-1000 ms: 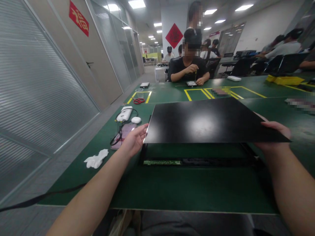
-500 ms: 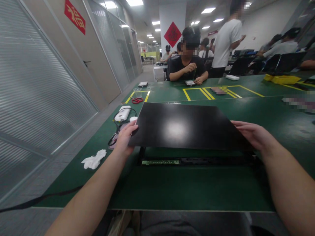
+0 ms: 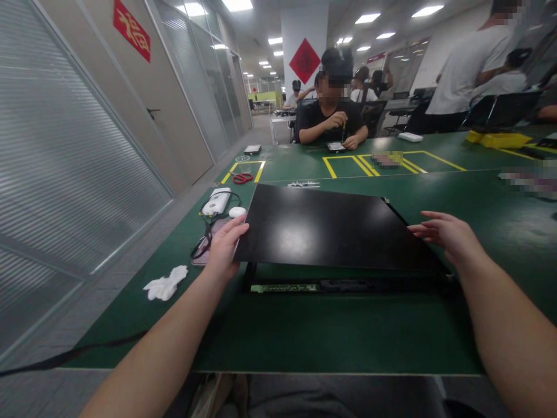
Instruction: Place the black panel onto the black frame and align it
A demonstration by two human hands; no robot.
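Note:
A flat black glossy screen panel point(image 3: 335, 229) lies over a black frame point(image 3: 383, 285), its left side raised higher than its right. My left hand point(image 3: 226, 241) grips the panel's left edge, thumb on top and the other fingers hidden beneath. At the right edge, my right hand point(image 3: 448, 235) has its fingers spread and nothing in its grasp; its fingertips are close to the panel, and I cannot tell whether they touch. A green circuit strip point(image 3: 285, 288) shows along the frame's near bar.
Left of the panel are a white power bank point(image 3: 217, 201) with a cable, a white round case point(image 3: 237, 212), a phone point(image 3: 204, 249) and crumpled white tissue point(image 3: 166, 283). Red scissors point(image 3: 242, 178) lie farther back. A co-worker point(image 3: 333, 116) sits opposite, working on a small device.
The panel's right side has gone down onto the frame, and my right hand has let go of that edge. My left hand still holds on. A standing person moved right.

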